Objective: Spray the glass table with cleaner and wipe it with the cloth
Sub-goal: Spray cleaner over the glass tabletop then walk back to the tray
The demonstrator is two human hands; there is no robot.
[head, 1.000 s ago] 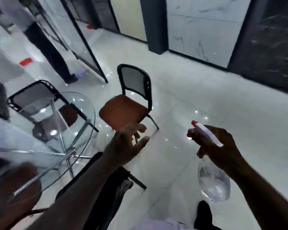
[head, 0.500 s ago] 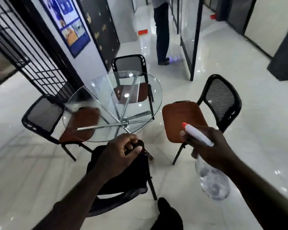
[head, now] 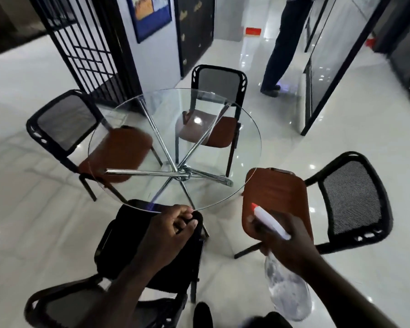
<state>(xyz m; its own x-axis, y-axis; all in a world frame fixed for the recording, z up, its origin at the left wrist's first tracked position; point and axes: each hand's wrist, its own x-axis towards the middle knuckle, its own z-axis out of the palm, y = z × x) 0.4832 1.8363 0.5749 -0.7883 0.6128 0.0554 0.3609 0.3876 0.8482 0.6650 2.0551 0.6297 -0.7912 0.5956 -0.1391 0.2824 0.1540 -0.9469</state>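
The right hand (head: 288,243) grip wraps the spray bottle (head: 288,295); left hand (head: 166,233) grip pinches dark cloth (head: 133,245) beside the glass table (head: 223,188).

Glossy white tiled floor (head: 353,143) carries bright glints. Black metal grille (head: 81,50) stands left of the blue-framed wall poster (head: 152,15); black-framed glass partition (head: 327,58) well to its right.

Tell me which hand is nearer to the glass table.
Left. The left hand is at the near rim of the glass table; the right hand, holding the spray bottle, is farther, over a chair seat.
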